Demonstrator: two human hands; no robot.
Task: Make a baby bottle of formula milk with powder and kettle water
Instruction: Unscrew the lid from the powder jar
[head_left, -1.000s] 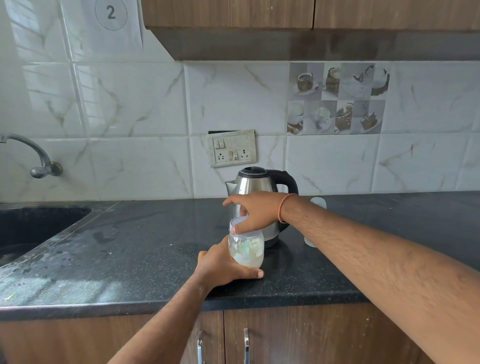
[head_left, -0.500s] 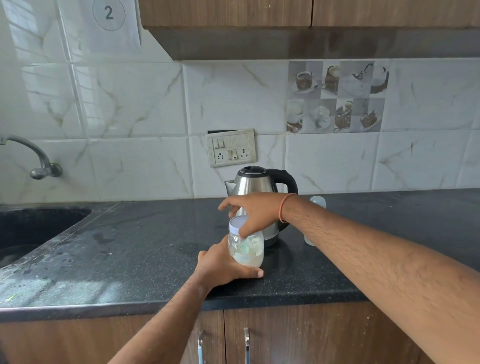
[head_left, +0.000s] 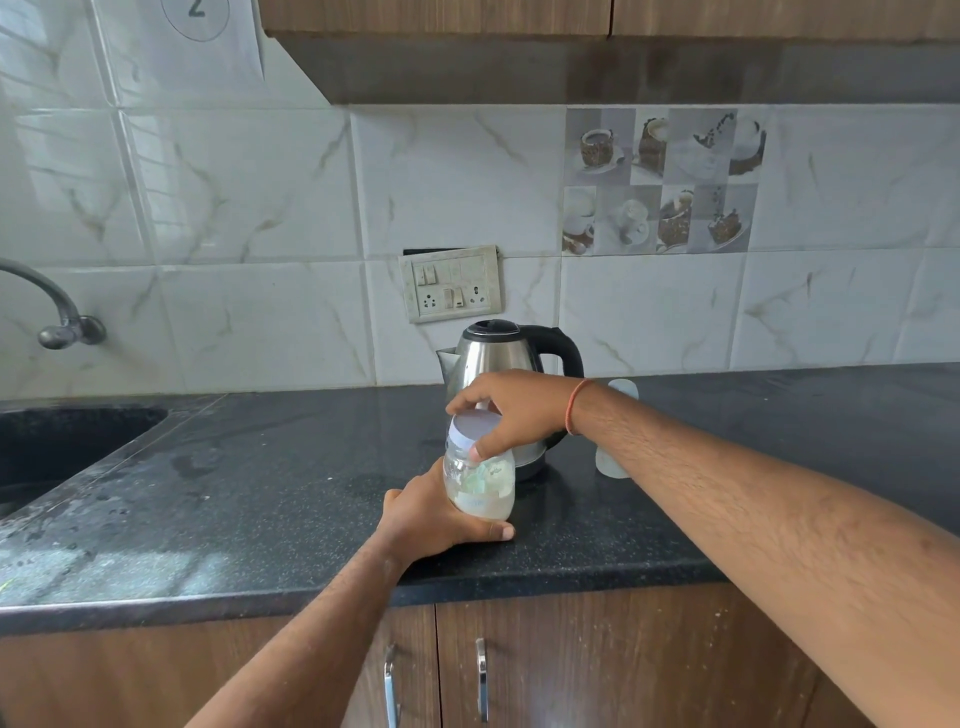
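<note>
- I judge the closing step is in hand: my right hand (head_left: 511, 410) curls its fingers round the white lid (head_left: 475, 427) on the baby bottle (head_left: 480, 480), thumb on the rim.
- My left hand (head_left: 434, 519) wraps the bottle's base, pinning it to the black counter (head_left: 260, 493) — centre of the frame, just in front of the kettle (head_left: 498, 353).
- Next, I reckon, calls for twisting the lid tight while the lower grip resists — milky liquid sits inside.
</note>
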